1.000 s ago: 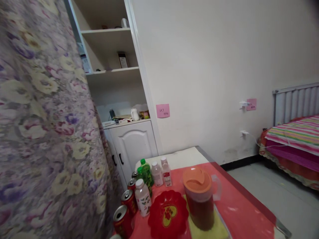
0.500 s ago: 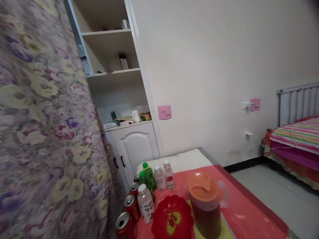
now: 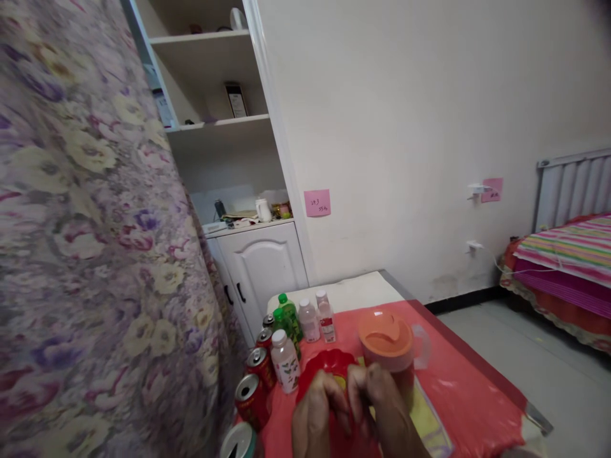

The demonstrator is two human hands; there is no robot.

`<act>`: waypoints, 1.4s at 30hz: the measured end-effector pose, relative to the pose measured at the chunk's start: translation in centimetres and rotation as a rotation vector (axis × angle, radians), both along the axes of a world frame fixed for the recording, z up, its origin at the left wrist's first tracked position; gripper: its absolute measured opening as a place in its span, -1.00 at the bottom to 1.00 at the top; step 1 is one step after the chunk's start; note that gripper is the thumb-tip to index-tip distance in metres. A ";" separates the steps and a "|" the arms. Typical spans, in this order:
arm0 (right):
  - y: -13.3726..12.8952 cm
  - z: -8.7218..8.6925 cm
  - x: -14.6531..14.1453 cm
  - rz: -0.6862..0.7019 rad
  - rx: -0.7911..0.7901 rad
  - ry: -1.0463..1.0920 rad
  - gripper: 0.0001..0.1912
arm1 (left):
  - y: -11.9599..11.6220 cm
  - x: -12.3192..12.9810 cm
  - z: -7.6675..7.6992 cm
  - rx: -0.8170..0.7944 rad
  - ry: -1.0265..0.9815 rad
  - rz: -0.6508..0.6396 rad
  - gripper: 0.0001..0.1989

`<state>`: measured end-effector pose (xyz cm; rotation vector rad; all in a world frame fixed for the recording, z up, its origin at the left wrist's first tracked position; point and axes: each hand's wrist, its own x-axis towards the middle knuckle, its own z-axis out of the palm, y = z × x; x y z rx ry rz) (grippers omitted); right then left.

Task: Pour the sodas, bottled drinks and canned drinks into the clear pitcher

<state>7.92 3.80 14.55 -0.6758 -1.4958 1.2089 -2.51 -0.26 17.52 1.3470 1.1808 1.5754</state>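
Observation:
Both hands are over a red scalloped dish [image 3: 329,360] at the bottom centre. My left hand [image 3: 317,410] has its fingers curled in, and my right hand [image 3: 375,401] is curled the same way close beside it. Whatever the fingertips may pinch is too small or hidden to make out. Behind my right hand stands a clear jug with an orange lid [image 3: 386,332] and dark contents. A white-capped bottle with a leaf pattern [image 3: 285,364] is left of the dish.
Several cans [image 3: 252,401] line the table's left side. Green bottles [image 3: 289,315] and two white-capped bottles [image 3: 309,321] stand behind. A yellow mat [image 3: 429,420] lies under the jug on the red cloth [image 3: 468,394]. A floral curtain [image 3: 95,254] hangs left.
Both hands have come into view over the dish. The view has tilted down a little, and another can top shows at the bottom edge.

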 end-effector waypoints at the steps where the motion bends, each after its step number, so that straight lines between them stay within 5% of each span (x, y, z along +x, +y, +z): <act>1: 0.3 0.1 -0.1 -0.019 -0.018 0.009 -0.22 | 0.4 -0.1 0.1 0.007 -0.009 -0.002 -0.34; 9: 1.1 1.8 0.8 -0.164 -0.147 -0.185 -0.16 | 1.8 -1.5 0.2 -0.080 0.124 0.130 -0.31; 17: 3.0 0.7 0.9 -0.174 -0.172 -0.208 -0.14 | 3.4 -2.3 -0.1 -0.142 0.155 0.156 -0.19; 23: 3.7 0.0 1.1 -0.159 -0.193 -0.193 -0.13 | 4.1 -2.6 -1.6 -0.150 0.109 0.138 -0.22; 42: 3.6 -0.5 1.6 -0.248 -0.153 -0.330 -0.15 | 4.8 -3.4 -2.7 -0.187 0.120 0.051 -0.22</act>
